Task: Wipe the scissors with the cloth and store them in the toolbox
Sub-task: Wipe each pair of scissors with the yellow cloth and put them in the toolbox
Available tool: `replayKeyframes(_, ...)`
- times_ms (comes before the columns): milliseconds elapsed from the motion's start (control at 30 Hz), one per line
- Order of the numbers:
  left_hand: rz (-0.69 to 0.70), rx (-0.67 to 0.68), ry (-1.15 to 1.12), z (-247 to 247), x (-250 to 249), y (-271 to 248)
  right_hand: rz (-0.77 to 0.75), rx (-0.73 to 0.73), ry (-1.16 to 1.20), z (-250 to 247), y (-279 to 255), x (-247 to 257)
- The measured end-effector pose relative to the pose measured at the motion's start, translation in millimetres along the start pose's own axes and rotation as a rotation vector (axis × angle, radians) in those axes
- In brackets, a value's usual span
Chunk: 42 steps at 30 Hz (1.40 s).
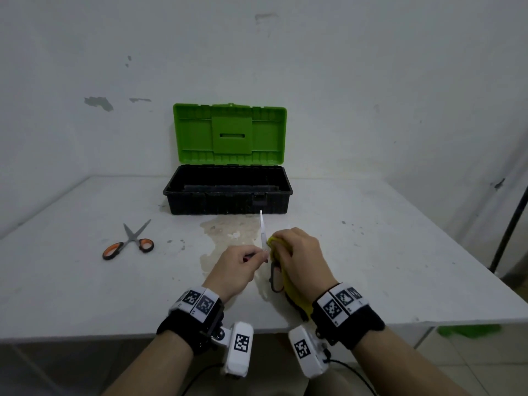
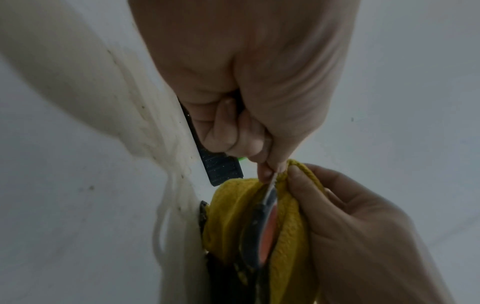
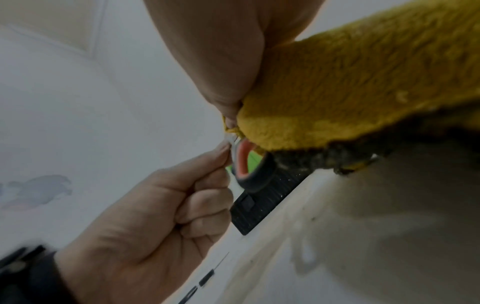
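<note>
One pair of scissors (image 1: pixel 261 232) with grey and orange handles is held above the table, blade tip pointing away from me. My left hand (image 1: pixel 261 254) pinches the blade between thumb and fingertips (image 2: pixel 265 172). My right hand (image 1: pixel 287 244) grips the yellow cloth (image 1: pixel 294 295), which is folded round the lower blade and handle loops (image 2: pixel 257 224). In the right wrist view the cloth (image 3: pixel 350 82) covers most of the scissors; only a handle loop (image 3: pixel 242 162) shows. The toolbox (image 1: pixel 228 204) stands open behind, green lid (image 1: pixel 230 132) upright.
A second pair of scissors (image 1: pixel 128 242), slightly open, lies on the white table (image 1: pixel 400 267) to the left. A pale dried stain (image 1: pixel 228 230) spreads in front of the toolbox. The wall stands right behind the box. A dark pole (image 1: pixel 511 224) stands at the right.
</note>
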<state>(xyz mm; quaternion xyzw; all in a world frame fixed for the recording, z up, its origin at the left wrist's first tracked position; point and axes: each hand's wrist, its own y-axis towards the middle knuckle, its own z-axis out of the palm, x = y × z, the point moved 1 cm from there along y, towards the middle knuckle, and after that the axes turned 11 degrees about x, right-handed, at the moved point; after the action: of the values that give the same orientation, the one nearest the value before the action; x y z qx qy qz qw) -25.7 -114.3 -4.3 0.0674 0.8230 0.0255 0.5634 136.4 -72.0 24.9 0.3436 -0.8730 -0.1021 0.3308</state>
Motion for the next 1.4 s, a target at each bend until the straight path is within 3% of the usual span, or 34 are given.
replayKeyframes(233, -0.021, 0.006, 0.016, -4.1, 0.2, -0.4, 0.127, -0.181, -0.019, -24.6, 18.8, -18.9)
replayKeyframes(433, -0.019, -0.002, -0.011, -5.1, -2.5, 6.1, -0.039, 0.003, -0.002, 0.7, -5.3, 6.3)
replayKeyframes(733, -0.004, 0.005, 0.075, -5.2, -6.6, 0.9, 0.154, -0.178, 0.023, -28.5, 19.7, -19.9)
replayKeyframes(833, -0.015, -0.013, 0.04, -6.1, -6.0, 2.4, 0.07, -0.178, 0.028, -28.6, 11.6, -10.4)
replayKeyframes(967, -0.007, -0.001, -0.008, -5.1, -6.7, 6.3, -0.038, -0.027, 0.013, -1.8, -4.0, 5.4)
replayKeyframes(1267, -0.018, 0.006, 0.065, -6.8, -3.0, 1.3, 0.171, -0.188, 0.034, -29.5, 17.3, -16.9)
replayKeyframes(1400, -0.024, -0.009, 0.029, -7.6, -2.9, 4.1, 0.055, -0.117, 0.022, -24.3, 6.7, 2.7)
